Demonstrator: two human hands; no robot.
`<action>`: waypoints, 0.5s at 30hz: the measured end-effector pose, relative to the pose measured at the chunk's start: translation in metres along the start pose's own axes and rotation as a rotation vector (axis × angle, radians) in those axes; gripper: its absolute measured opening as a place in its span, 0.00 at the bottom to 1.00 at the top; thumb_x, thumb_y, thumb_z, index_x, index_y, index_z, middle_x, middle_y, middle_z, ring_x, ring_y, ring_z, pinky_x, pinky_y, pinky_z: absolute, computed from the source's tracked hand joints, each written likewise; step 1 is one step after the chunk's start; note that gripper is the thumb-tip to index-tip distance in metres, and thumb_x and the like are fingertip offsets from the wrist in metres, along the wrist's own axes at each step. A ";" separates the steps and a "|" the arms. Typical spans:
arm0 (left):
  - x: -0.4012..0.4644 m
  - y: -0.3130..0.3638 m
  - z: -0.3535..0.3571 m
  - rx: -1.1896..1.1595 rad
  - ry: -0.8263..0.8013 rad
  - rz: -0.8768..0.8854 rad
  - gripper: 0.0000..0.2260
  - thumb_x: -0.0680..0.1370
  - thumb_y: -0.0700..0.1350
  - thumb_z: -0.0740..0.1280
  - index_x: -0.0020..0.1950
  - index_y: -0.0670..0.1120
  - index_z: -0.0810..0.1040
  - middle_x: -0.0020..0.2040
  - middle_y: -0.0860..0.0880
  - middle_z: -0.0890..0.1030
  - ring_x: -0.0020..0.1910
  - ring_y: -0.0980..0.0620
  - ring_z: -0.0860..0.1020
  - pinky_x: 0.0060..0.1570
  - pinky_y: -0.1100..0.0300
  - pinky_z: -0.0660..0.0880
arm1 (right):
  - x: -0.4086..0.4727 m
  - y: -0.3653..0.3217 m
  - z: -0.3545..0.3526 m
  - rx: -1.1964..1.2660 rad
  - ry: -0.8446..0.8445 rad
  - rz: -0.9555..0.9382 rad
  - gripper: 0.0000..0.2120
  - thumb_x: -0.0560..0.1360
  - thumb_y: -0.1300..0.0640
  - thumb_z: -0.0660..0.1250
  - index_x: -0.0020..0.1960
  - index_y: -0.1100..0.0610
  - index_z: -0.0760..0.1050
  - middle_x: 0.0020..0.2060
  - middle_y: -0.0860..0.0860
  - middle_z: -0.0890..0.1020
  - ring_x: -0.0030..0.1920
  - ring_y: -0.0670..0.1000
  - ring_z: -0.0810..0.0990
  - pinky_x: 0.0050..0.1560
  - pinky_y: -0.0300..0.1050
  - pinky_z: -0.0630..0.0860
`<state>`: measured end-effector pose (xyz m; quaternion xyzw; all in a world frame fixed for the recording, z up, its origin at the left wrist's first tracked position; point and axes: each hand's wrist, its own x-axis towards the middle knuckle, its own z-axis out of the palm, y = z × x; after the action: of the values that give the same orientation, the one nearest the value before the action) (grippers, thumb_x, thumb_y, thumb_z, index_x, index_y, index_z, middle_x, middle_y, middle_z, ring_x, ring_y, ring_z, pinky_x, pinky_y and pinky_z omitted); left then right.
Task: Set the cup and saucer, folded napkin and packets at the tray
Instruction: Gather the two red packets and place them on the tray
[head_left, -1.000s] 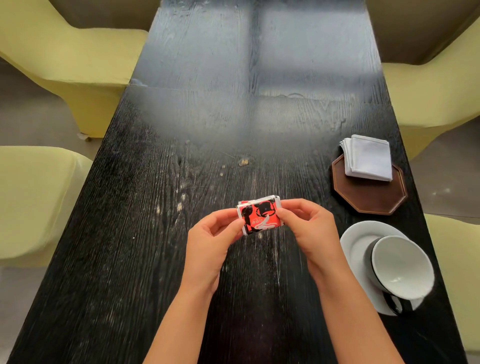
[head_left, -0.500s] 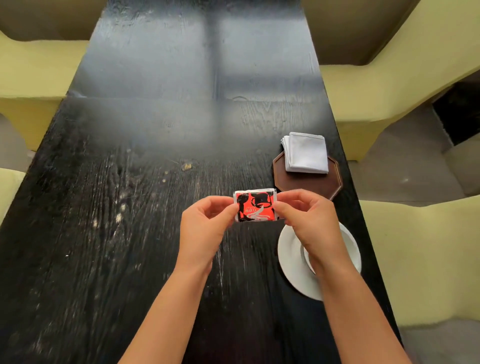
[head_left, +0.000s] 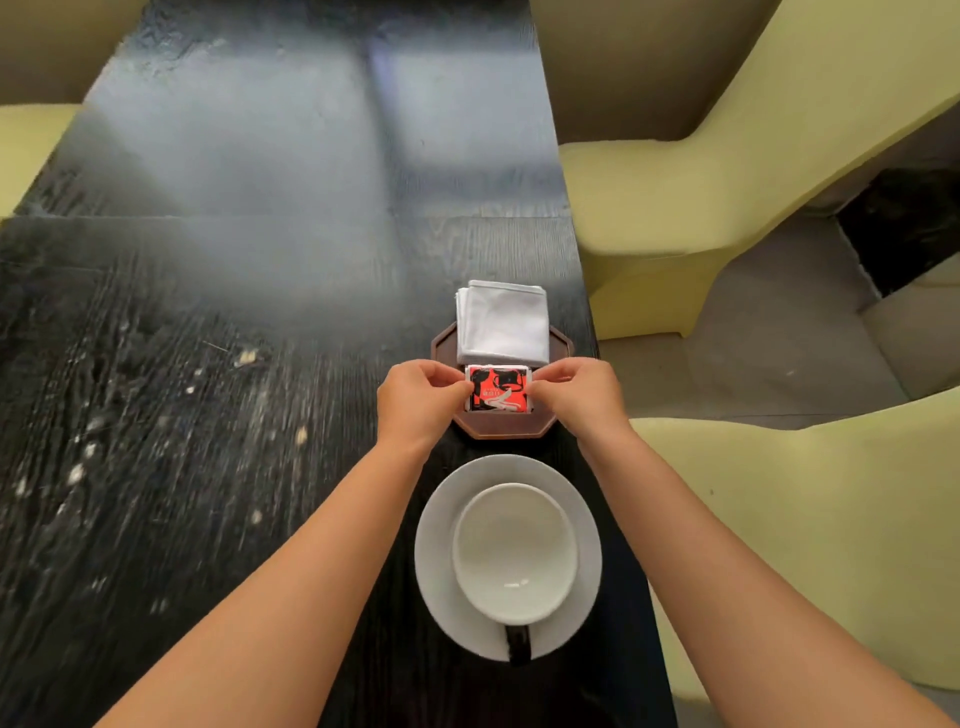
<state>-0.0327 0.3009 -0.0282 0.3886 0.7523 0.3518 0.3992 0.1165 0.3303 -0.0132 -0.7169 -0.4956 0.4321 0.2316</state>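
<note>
View from my head, looking down the length of a black wooden table (head_left: 218, 364) whose grain carried pale specks and crumbs across its left half. A pale yellow chair (head_left: 21, 150) stood at the far left edge. My left hand (head_left: 415, 400) was closed in a pinch, thumb and fingertips gripping the left edge of the red, black and white packets (head_left: 498, 388). The packets were held flat, face up, over the near part of the brown octagonal tray (head_left: 511, 430); whether they already touched the tray could not be told. Directly beyond them, a white folded napkin (head_left: 503, 322) lay on the far part of the tray, its far edge overhanging the rim, its near edge just beside the packets. My right hand (head_left: 579, 397) mirrored the left, fingers closed in a pinch on the right edge of the packets. Nearer to me, between my two forearms, the white saucer (head_left: 434, 566) rested on the table close to its right edge, apart from the tray. The white cup (head_left: 514, 551) sat upright and empty on the saucer, its dark handle pointing toward me. To the right of the table stood two more yellow chairs (head_left: 779, 130), with grey floor (head_left: 779, 353) between them.
</note>
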 end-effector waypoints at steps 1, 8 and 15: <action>0.003 -0.002 0.006 0.032 0.005 -0.011 0.03 0.70 0.41 0.72 0.38 0.49 0.83 0.35 0.50 0.82 0.41 0.51 0.81 0.48 0.56 0.77 | 0.007 0.005 0.002 -0.034 -0.008 0.008 0.11 0.66 0.64 0.70 0.29 0.50 0.78 0.33 0.49 0.81 0.42 0.51 0.81 0.45 0.45 0.77; 0.006 -0.012 0.031 0.268 0.051 -0.016 0.07 0.72 0.41 0.68 0.45 0.45 0.85 0.44 0.46 0.85 0.45 0.50 0.80 0.44 0.60 0.72 | 0.029 0.026 0.007 -0.241 -0.039 0.016 0.09 0.69 0.61 0.68 0.32 0.49 0.78 0.42 0.50 0.84 0.46 0.52 0.80 0.45 0.44 0.76; 0.005 -0.009 0.037 0.357 0.094 -0.006 0.07 0.73 0.42 0.68 0.45 0.46 0.85 0.46 0.47 0.85 0.47 0.49 0.81 0.47 0.57 0.74 | 0.029 0.029 0.007 -0.349 -0.008 -0.060 0.06 0.70 0.58 0.67 0.39 0.51 0.81 0.45 0.53 0.84 0.49 0.56 0.80 0.46 0.48 0.77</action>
<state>-0.0051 0.3096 -0.0532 0.4341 0.8216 0.2293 0.2896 0.1291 0.3445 -0.0504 -0.7294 -0.5851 0.3353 0.1146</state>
